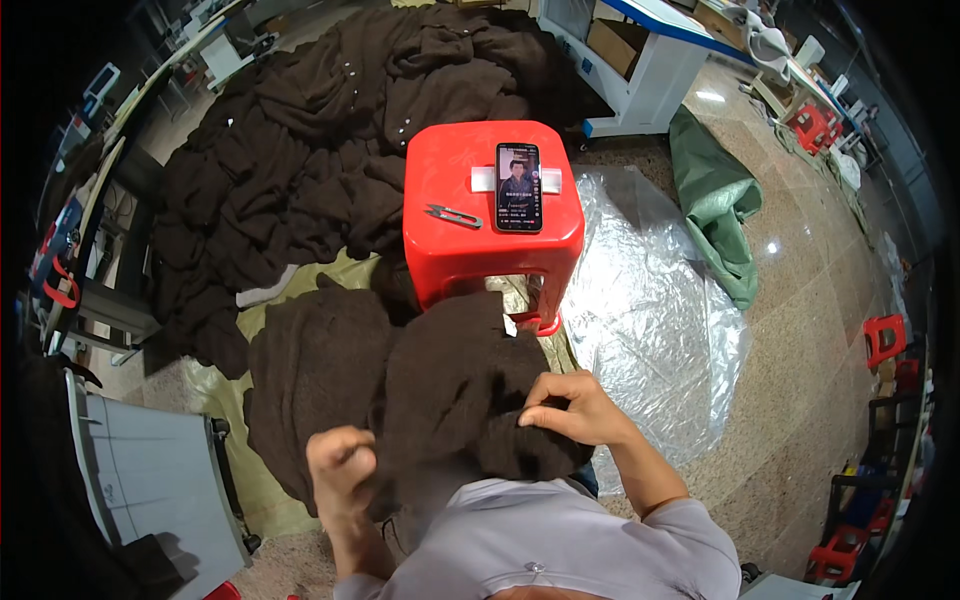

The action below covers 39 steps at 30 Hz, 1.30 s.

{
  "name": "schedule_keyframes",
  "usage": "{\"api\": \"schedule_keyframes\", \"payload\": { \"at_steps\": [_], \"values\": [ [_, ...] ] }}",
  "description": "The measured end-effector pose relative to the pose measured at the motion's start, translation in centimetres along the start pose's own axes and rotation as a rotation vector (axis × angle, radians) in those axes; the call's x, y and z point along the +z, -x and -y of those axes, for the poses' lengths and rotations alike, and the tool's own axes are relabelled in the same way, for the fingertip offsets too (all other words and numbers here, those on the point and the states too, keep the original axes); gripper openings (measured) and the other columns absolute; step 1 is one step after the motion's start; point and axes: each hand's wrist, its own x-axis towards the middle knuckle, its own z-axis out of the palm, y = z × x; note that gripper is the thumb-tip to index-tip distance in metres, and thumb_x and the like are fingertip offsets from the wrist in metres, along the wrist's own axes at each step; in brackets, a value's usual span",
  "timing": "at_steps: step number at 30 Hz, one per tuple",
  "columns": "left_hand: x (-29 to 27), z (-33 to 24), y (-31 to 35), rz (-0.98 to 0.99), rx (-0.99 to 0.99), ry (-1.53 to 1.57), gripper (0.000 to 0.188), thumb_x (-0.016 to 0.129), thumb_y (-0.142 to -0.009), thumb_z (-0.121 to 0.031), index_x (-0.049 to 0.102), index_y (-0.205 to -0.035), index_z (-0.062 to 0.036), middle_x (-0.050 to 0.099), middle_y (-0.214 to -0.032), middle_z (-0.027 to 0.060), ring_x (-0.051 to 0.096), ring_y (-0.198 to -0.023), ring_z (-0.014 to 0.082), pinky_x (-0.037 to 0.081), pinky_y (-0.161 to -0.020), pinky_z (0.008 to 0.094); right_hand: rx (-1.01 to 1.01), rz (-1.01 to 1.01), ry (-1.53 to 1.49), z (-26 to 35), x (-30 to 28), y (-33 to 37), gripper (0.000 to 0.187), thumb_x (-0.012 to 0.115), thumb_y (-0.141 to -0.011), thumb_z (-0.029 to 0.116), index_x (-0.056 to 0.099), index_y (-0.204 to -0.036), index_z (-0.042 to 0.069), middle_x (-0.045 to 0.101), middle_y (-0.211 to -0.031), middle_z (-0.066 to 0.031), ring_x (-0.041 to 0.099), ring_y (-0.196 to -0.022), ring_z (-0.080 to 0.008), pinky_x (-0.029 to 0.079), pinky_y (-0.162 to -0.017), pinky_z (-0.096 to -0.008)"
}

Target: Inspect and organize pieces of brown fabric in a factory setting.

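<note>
Brown cloth (450, 375): bunched over person's lap, near side of red stool (435, 165). Right hand (580, 410): fingers pinching cloth toward its right edge. Left hand (342, 462): over cloth's left part, blurred, fingers curled; cannot tell whether gripping anything. On stool: phone (518, 190), screen lit; snips (462, 218) to its left. Beyond, left: brown pile (320, 110).

The left hand (342, 468) is blurred; brown fabric (435, 375) hides part of the red stool (440, 175); smartphone (518, 188) text is illegibly small.
</note>
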Motion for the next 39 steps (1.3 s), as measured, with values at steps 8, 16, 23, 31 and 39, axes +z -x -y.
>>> {"api": "schedule_keyframes", "payload": {
  "at_steps": [8, 16, 23, 31, 39],
  "values": [
    [6.5, 4.4, -1.5, 0.154, -0.504, -0.257, 0.014, 0.078, -0.087, -0.007, 0.073, -0.096, 0.0024, 0.073, -0.084, 0.005, 0.065, -0.081, 0.0084, 0.051, -0.073, 0.0247, -0.22, -0.18, 0.407, 0.3, 2.9, -2.1, 0.042, 0.077, -0.088, 0.032, 0.066, -0.122, 0.01, 0.058, -0.106, -0.01, 0.064, -0.084, -0.0263, 0.052, -0.068, -0.0371],
    [5.5, 5.8, -1.3, 0.154, -0.424, -0.051, 0.01, 0.069, -0.09, 0.005, 0.071, -0.099, 0.0015, 0.07, -0.09, 0.0034, 0.063, -0.081, 0.0078, 0.05, -0.075, 0.0223, -0.185, 0.097, 0.213, -1.9, 4.4, -2.6, 0.018, 0.07, -0.093, 0.021, 0.066, -0.097, 0.004, 0.057, -0.094, -0.0105, 0.062, -0.081, -0.0286, 0.049, -0.068, -0.0379],
    [5.4, 7.1, -0.9, 0.038, -0.584, 0.258, 0.012, 0.072, -0.085, 0.006, 0.071, -0.096, 0.0003, 0.071, -0.088, 0.0013, 0.064, -0.082, 0.0055, 0.05, -0.074, 0.0199, -0.147, 0.031, 0.219, -2.3, 5.7, -2.5, 0.016, 0.065, -0.096, 0.021, 0.063, -0.091, 0.006, 0.063, -0.076, -0.0127, 0.063, -0.068, -0.036, 0.047, -0.06, -0.0435],
    [7.0, 7.8, -0.8, -0.104, -0.489, 0.304, 0.019, 0.058, -0.084, 0.013, 0.07, -0.095, 0.0045, 0.071, -0.088, 0.0038, 0.064, -0.08, 0.0057, 0.049, -0.072, 0.0196, -0.317, -0.085, 0.338, -1.8, 7.4, -2.3, 0.013, 0.069, -0.09, 0.01, 0.058, -0.087, 0.004, 0.059, -0.074, -0.012, 0.062, -0.062, -0.0333, 0.046, -0.052, -0.0409],
    [9.2, 8.3, -0.3, -0.307, -0.308, 0.094, 0.017, 0.058, -0.082, 0.015, 0.071, -0.089, 0.0052, 0.069, -0.086, 0.0022, 0.061, -0.076, 0.0064, 0.047, -0.072, 0.0197, -0.316, -0.076, 0.33, -1.9, 7.4, -2.5, 0.013, 0.07, -0.09, 0.011, 0.059, -0.089, 0.004, 0.059, -0.075, -0.0121, 0.063, -0.064, -0.0336, 0.047, -0.054, -0.0411]
  ]
}}
